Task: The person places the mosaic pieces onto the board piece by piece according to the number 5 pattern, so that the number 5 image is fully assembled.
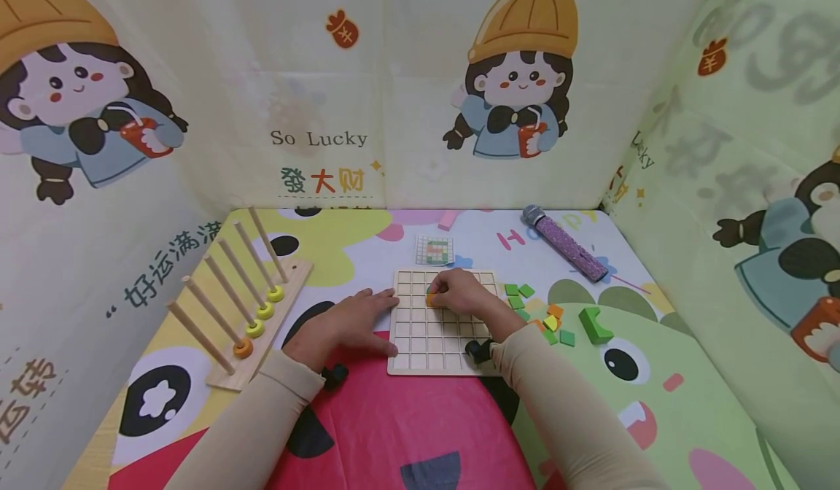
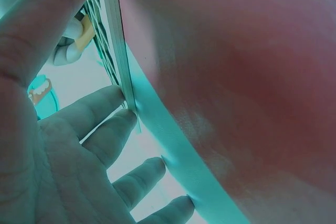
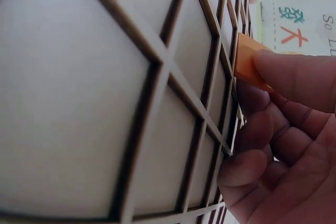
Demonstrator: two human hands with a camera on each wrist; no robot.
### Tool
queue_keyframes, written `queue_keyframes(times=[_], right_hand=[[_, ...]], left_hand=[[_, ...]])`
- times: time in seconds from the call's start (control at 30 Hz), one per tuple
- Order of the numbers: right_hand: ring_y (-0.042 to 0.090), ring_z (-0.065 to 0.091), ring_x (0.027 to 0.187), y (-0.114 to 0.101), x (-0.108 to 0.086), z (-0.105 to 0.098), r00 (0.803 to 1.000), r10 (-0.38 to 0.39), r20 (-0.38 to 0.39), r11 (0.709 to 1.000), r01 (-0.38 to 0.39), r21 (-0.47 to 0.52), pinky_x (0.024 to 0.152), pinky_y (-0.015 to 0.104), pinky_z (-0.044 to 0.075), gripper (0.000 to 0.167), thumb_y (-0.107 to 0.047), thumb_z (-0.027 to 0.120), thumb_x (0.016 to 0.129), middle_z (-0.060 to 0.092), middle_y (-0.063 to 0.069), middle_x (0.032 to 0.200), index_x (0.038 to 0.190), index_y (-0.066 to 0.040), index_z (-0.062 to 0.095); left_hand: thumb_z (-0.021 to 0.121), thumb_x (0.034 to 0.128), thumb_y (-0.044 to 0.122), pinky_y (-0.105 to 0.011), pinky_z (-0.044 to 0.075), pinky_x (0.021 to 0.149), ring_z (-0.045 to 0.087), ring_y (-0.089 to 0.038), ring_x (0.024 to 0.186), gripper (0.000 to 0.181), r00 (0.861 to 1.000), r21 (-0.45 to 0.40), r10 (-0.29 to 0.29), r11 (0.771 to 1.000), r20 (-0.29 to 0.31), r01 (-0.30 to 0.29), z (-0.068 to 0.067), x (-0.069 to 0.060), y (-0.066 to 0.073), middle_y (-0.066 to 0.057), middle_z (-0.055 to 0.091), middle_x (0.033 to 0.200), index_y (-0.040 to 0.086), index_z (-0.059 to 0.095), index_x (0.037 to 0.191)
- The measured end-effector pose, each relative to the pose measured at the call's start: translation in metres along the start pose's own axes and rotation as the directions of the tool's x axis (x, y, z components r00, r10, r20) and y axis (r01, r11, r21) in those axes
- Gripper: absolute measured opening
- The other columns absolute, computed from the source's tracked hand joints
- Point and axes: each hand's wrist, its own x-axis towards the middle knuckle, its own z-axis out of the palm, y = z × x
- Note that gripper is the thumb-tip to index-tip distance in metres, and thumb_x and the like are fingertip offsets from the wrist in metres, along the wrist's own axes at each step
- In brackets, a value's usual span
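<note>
A wooden grid board (image 1: 420, 344) of square cells lies flat in the middle of the table. Over its upper part, my right hand (image 1: 461, 293) pinches an orange square tile (image 3: 247, 61) between thumb and fingers, with the tile's edge at the grid in the right wrist view. My left hand (image 1: 348, 322) rests along the board's left edge, fingers spread; in the left wrist view its fingertips (image 2: 126, 119) touch the board's side. A small printed pattern card (image 1: 434, 250) lies just behind the board. Loose green tiles (image 1: 516, 302) and orange tiles (image 1: 555, 310) are scattered to the right.
At the left stands a wooden rack (image 1: 289, 286) of upright pegs with yellow rings (image 1: 254, 328) and an orange ring (image 1: 243, 347). A purple glitter microphone (image 1: 567, 244) lies at the back right. A green notched block (image 1: 595, 325) sits right of the tiles; a pink block (image 1: 448, 219) is behind the card.
</note>
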Motion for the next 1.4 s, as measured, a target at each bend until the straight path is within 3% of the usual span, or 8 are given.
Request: queue_keyframes(times=[0.57, 0.87, 1.0, 1.2, 1.4], right_hand=[[0.016, 0.065, 0.086, -0.005, 0.001, 0.004, 0.999, -0.022, -0.046, 0.976, 0.011, -0.216, 0.084, 0.035, 0.055, 0.009, -0.016, 0.075, 0.094, 0.075, -0.001, 0.092, 0.101, -0.013, 0.079], [0.017, 0.065, 0.092, -0.004, -0.008, -0.001, 0.998, -0.006, -0.061, 0.990, -0.003, -0.139, 0.088, 0.037, 0.055, 0.013, -0.019, 0.077, 0.094, 0.075, 0.001, 0.099, 0.106, -0.012, 0.078], [0.017, 0.063, 0.089, 0.006, -0.017, -0.004, 0.997, -0.005, -0.078, 0.996, -0.002, -0.094, 0.084, 0.037, 0.054, 0.016, -0.020, 0.076, 0.094, 0.073, 0.002, 0.098, 0.107, -0.010, 0.077], [0.021, 0.066, 0.096, 0.023, -0.035, -0.017, 0.994, -0.014, -0.112, 0.997, 0.006, -0.074, 0.088, 0.043, 0.055, 0.023, -0.020, 0.073, 0.094, 0.073, 0.005, 0.102, 0.113, -0.007, 0.075], [0.024, 0.065, 0.100, 0.039, -0.052, -0.030, 0.990, 0.030, -0.135, 0.999, -0.035, -0.037, 0.088, 0.045, 0.056, 0.028, -0.023, 0.070, 0.098, 0.073, 0.009, 0.108, 0.118, -0.006, 0.074]], left_hand=[[0.090, 0.0715, 0.054, -0.064, 0.043, 0.113, 0.029, -0.041, 0.154, 0.104, 1.000, 0.007, -0.007, 1.000, 0.003, 0.007, 0.000, 0.000, 0.001, -0.002, 0.034, 0.169, 0.024, 0.043, 0.159], [0.089, 0.0725, 0.054, -0.063, 0.042, 0.114, 0.029, -0.041, 0.155, 0.103, 1.000, 0.008, -0.008, 1.000, 0.008, 0.007, -0.002, -0.002, 0.003, -0.003, 0.034, 0.169, 0.023, 0.043, 0.159], [0.089, 0.0728, 0.052, -0.064, 0.042, 0.114, 0.028, -0.041, 0.155, 0.103, 1.000, 0.000, -0.007, 1.000, 0.007, 0.007, -0.001, -0.002, 0.003, -0.003, 0.034, 0.169, 0.023, 0.043, 0.159], [0.090, 0.0722, 0.053, -0.064, 0.044, 0.112, 0.026, -0.041, 0.156, 0.104, 1.000, -0.004, -0.006, 1.000, 0.002, 0.006, 0.001, -0.003, 0.002, -0.002, 0.033, 0.169, 0.023, 0.042, 0.160], [0.090, 0.0715, 0.053, -0.064, 0.047, 0.109, 0.027, -0.041, 0.155, 0.105, 1.000, 0.003, -0.007, 1.000, -0.003, 0.007, 0.001, -0.003, 0.000, -0.002, 0.034, 0.169, 0.023, 0.042, 0.160]])
